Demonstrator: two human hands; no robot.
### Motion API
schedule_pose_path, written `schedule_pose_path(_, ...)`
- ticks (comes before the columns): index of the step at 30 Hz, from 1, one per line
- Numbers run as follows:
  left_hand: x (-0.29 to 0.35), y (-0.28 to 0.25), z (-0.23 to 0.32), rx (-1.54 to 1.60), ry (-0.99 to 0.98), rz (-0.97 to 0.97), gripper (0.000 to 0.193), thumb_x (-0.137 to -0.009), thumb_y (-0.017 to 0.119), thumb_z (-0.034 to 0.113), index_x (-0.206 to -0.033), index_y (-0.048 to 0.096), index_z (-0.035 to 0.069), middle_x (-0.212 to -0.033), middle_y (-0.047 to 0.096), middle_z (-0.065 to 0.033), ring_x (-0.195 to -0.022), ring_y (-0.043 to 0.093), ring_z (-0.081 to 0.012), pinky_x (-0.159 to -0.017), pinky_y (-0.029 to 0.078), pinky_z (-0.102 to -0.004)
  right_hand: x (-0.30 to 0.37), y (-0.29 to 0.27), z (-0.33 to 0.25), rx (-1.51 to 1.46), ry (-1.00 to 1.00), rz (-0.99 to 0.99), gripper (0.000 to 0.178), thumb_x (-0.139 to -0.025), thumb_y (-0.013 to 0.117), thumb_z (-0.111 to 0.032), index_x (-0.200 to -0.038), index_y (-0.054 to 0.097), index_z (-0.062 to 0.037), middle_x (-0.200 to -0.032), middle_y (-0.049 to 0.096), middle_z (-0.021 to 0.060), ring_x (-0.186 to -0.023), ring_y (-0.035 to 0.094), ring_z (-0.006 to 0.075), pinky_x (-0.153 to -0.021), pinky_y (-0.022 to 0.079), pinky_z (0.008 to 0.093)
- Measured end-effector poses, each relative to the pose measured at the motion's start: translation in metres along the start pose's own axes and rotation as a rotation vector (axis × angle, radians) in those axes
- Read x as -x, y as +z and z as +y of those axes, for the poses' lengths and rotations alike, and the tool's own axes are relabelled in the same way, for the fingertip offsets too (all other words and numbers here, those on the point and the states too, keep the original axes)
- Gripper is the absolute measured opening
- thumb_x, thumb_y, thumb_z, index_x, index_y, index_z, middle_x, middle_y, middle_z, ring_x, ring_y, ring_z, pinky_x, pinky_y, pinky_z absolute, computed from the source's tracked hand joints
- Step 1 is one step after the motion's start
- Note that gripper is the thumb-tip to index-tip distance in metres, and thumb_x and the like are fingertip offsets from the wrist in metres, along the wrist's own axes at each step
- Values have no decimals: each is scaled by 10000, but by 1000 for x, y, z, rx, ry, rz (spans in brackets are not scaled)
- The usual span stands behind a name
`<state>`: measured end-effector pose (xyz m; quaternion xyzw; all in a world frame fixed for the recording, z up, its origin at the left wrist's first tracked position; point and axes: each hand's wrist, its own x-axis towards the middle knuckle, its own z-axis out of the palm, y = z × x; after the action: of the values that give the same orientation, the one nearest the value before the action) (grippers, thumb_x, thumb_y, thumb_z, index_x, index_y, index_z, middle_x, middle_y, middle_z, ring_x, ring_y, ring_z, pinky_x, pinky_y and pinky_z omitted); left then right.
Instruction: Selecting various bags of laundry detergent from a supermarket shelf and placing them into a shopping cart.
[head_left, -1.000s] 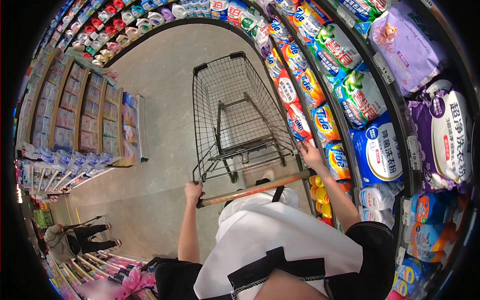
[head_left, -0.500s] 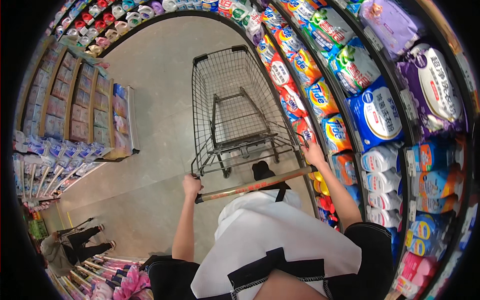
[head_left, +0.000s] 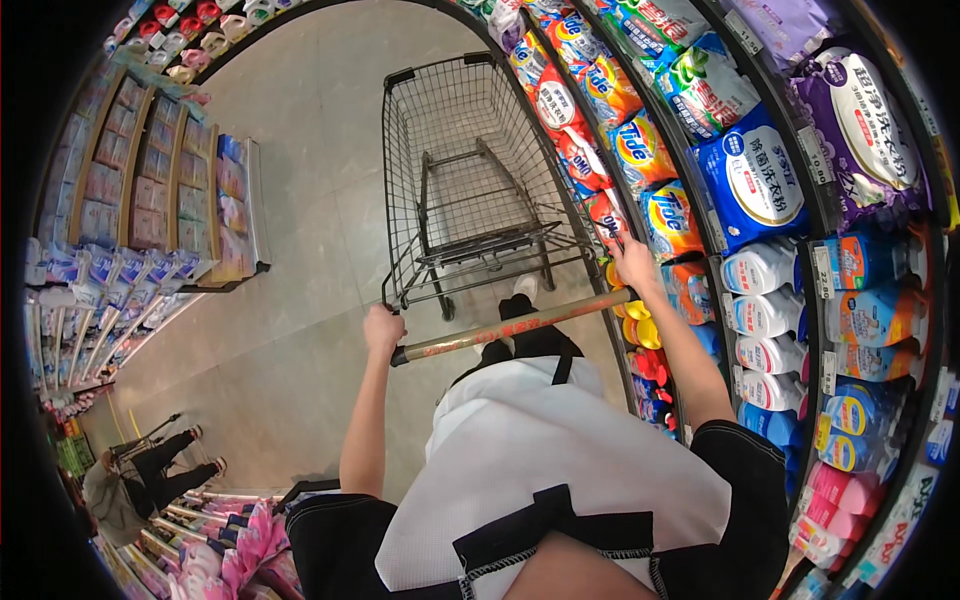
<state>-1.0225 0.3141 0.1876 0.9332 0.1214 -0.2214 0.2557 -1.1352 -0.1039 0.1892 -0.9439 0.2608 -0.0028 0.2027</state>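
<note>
A dark wire shopping cart (head_left: 470,160) stands in front of me, its basket bare of goods. My left hand (head_left: 383,328) is closed around the frame at the left end of the cart's handle bar (head_left: 500,332). At the other end, my right hand (head_left: 635,264) is wrapped round the right side of the frame, just ahead of the bar. Both forearms stretch forward past the white cloth on my front. Beyond my right hand are red bags of detergent (head_left: 604,216) on the shelf; I cannot tell whether the fingers touch them.
Shelves of detergent bags (head_left: 750,180) and white bottles (head_left: 765,308) run close along my right. A rack of packaged goods (head_left: 150,180) stands to the left. Another person (head_left: 125,490) is at the lower left with a cart. Grey floor (head_left: 310,170) lies between the shelves.
The cart and both hands sit higher in the picture, with the grip unchanged. A white shoe now shows beneath the cart. The bags along the right shelf have shifted slightly.
</note>
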Motion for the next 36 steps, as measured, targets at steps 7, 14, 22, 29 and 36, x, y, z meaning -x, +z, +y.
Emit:
schedule_pose_path(7,-1,7,3,-22,8,-7,133,-623,479,37,-703,567,-22,-569,579,-136,-633,597,-256,-606,466,-319,-9,-6,4,29,-47,-62,326,-824,398,-285,-1053,431,-56,-717,547,238,-693,522,398,-620,405,466)
schedule_pose_path(14,6,12,12,-16,-85,20,131,-644,467,41,-702,578,4,-531,573,-115,-551,597,-223,-560,471,-295,-14,-4,17,-53,-39,-107,350,-832,375,-298,-1039,453,-28,-790,539,252,-766,511,396,-670,398,451)
schedule_pose_path(22,18,20,26,-24,-78,29,129,-662,460,55,-685,579,14,-500,565,-103,-522,595,-198,-553,470,-283,-30,-8,31,-112,-27,-157,301,-830,369,-287,-927,476,-23,-814,542,232,-779,503,394,-675,388,463)
schedule_pose_path(29,30,33,36,41,-102,62,123,-678,476,57,-718,576,-4,-516,569,-113,-518,597,-201,-553,475,-274,-40,-14,47,-89,-34,-197,289,-835,371,-280,-870,485,-17,-749,553,206,-743,517,372,-642,393,435)
schedule_pose_path(36,32,41,36,66,-109,81,130,-676,479,43,-686,573,-46,-525,570,-127,-510,597,-209,-540,472,-278,-41,-16,50,-196,-93,-135,290,-823,379,-277,-793,473,-5,-765,531,223,-746,493,398,-632,378,465)
